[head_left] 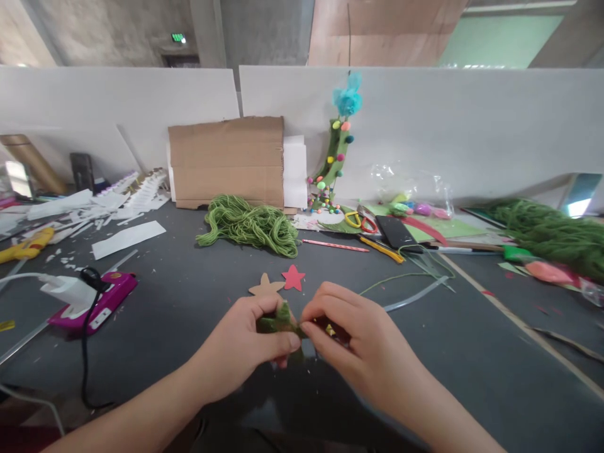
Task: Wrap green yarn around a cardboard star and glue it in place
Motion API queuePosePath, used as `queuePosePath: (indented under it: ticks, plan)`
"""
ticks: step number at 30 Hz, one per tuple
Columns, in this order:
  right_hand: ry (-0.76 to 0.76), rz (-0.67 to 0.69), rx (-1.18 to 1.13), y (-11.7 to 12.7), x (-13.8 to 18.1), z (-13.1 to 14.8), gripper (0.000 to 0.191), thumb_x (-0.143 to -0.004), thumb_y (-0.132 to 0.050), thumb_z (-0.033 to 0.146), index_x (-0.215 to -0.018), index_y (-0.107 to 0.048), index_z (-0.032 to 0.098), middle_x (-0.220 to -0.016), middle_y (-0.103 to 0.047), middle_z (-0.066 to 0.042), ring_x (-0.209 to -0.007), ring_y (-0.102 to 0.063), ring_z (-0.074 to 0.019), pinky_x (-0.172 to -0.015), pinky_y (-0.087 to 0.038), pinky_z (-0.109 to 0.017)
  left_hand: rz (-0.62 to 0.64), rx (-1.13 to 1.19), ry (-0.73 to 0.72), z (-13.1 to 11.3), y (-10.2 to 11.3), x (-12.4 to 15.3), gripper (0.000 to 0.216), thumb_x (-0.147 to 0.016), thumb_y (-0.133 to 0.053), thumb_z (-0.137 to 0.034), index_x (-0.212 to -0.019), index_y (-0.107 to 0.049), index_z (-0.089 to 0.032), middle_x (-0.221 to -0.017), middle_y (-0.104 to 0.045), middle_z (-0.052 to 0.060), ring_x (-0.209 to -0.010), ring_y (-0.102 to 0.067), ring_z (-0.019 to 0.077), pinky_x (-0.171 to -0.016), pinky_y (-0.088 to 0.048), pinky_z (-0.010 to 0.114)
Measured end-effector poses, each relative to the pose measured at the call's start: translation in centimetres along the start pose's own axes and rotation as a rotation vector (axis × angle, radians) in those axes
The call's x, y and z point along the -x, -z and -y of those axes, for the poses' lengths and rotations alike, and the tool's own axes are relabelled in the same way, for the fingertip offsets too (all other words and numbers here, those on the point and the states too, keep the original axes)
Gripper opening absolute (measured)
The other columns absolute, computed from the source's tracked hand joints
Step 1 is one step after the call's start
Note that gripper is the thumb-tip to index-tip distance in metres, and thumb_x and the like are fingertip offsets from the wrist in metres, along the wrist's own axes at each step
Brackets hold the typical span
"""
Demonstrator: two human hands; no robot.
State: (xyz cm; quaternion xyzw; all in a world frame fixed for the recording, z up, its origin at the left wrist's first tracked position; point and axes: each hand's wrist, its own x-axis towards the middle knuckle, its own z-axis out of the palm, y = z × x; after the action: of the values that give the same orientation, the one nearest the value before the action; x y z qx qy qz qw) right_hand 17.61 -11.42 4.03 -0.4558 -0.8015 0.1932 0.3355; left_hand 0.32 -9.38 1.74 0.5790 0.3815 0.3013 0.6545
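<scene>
My left hand [252, 336] grips a small green yarn-covered piece [283, 314] with pointed ends, held just above the table's front part. From the other side, the thumb and forefinger of my right hand [352, 327] pinch its right end. Some yellow bits [329, 329] show beneath my right fingers; what they are I cannot tell. Just beyond my hands lie a brown cardboard star [266, 286] and a smaller red star [293, 277]. A loose heap of green yarn [248, 223] rests farther back.
A magenta power strip [101, 308] with a white plug sits at left, near a yellow glue gun [28, 244]. Behind stand a cardboard sheet [226, 163] and a pompom-decorated green shape [333, 157]. Scissors [361, 221], a phone [399, 233] and a yellow cutter [382, 249] lie right of centre.
</scene>
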Motion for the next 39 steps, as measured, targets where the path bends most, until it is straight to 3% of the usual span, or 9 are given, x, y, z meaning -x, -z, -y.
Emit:
queuePosePath:
  ticks: [6,10,13,17,21,25,28,32,39]
  plan:
    - [-0.57,0.241,-0.796,-0.3,-0.8,-1.2,0.008,-0.067,-0.062,0.023,-0.063,-0.058,0.017,-0.051,-0.046,0.006,-0.046,-0.035,-0.0059,-0.041,-0.019,-0.018,0.106,0.098,-0.049,-0.3,0.2,0.1,0.013,-0.068,-0.068,-0.015,-0.064,-0.055,-0.016,-0.062,-0.056,-0.003,-0.052,-0.053,0.0087,-0.054,-0.043,0.021]
    - [-0.635,0.202,-1.017,-1.4,-0.7,-1.4,0.015,-0.065,-0.065,0.029,-0.063,-0.056,0.016,-0.051,-0.048,0.005,-0.042,-0.029,-0.0047,-0.039,-0.012,-0.019,0.04,0.164,-0.175,-0.1,0.3,0.1,0.011,-0.072,-0.066,-0.017,-0.069,-0.056,-0.018,-0.069,-0.055,-0.004,-0.058,-0.055,0.0087,-0.058,-0.043,0.021]
    - [-0.471,-0.01,-0.73,-1.8,-0.3,-0.7,0.014,-0.071,-0.062,0.026,-0.061,-0.057,0.017,-0.054,-0.049,0.004,-0.047,-0.034,-0.007,-0.043,-0.024,-0.02,-0.055,0.221,-0.179,-0.1,0.4,0.2,0.005,-0.077,-0.062,-0.019,-0.076,-0.056,-0.02,-0.071,-0.053,-0.004,-0.061,-0.054,0.008,-0.06,-0.042,0.02]
    - [-0.023,-0.192,-0.032,-2.0,0.4,-0.1,0.017,-0.082,-0.05,0.016,-0.071,-0.063,0.018,-0.068,-0.055,-0.001,-0.059,-0.047,-0.0119,-0.054,-0.034,-0.023,-0.158,0.167,-0.14,0.0,0.3,0.1,0.005,-0.079,-0.06,-0.022,-0.08,-0.056,-0.019,-0.072,-0.055,-0.004,-0.061,-0.054,0.0088,-0.059,-0.041,0.021]
    - [0.224,-0.155,0.419,-2.4,0.8,-0.1,0.022,-0.087,-0.043,0.014,-0.072,-0.06,0.016,-0.067,-0.053,-0.003,-0.059,-0.047,-0.0149,-0.053,-0.032,-0.026,-0.249,-0.006,-0.088,-0.1,-0.1,0.0,0.006,-0.076,-0.06,-0.021,-0.075,-0.055,-0.019,-0.069,-0.056,-0.004,-0.058,-0.055,0.0097,-0.059,-0.042,0.022]
    - [0.284,-0.047,0.489,-1.8,0.6,-0.1,0.02,-0.085,-0.044,0.013,-0.069,-0.056,0.016,-0.067,-0.052,-0.003,-0.059,-0.046,-0.0154,-0.051,-0.032,-0.026,-0.18,-0.151,-0.055,-0.1,-0.1,-0.2,0.006,-0.074,-0.058,-0.018,-0.07,-0.055,-0.017,-0.06,-0.054,-0.004,-0.055,-0.051,0.0104,-0.057,-0.041,0.023]
    - [0.163,-0.012,0.251,-0.8,0.2,-0.1,0.016,-0.086,-0.046,0.016,-0.074,-0.057,0.018,-0.071,-0.053,-0.001,-0.061,-0.047,-0.013,-0.053,-0.034,-0.023,-0.049,-0.086,-0.036,-0.2,0.3,-0.2,0.006,-0.073,-0.06,-0.018,-0.069,-0.056,-0.016,-0.056,-0.054,-0.004,-0.052,-0.051,0.0101,-0.055,-0.041,0.023]
    - [-0.204,0.096,-0.257,0.3,-0.5,-0.2,0.01,-0.077,-0.058,0.017,-0.067,-0.058,0.019,-0.064,-0.052,0.004,-0.057,-0.045,-0.0093,-0.05,-0.032,-0.02,0.061,0.057,0.034,-0.5,0.7,-0.1,0.009,-0.068,-0.066,-0.016,-0.067,-0.057,-0.016,-0.054,-0.056,-0.004,-0.049,-0.054,0.0095,-0.052,-0.043,0.021]
    - [-0.639,0.288,-1.092,-0.4,-0.7,-1.1,0.014,-0.068,-0.065,0.027,-0.065,-0.056,0.017,-0.046,-0.057,0.004,-0.034,-0.032,-0.0034,-0.035,-0.014,-0.017,0.125,0.165,-0.017,-0.4,0.4,0.1,0.013,-0.069,-0.069,-0.02,-0.069,-0.057,-0.016,-0.065,-0.064,0.001,-0.057,-0.058,0.0115,-0.057,-0.047,0.024]
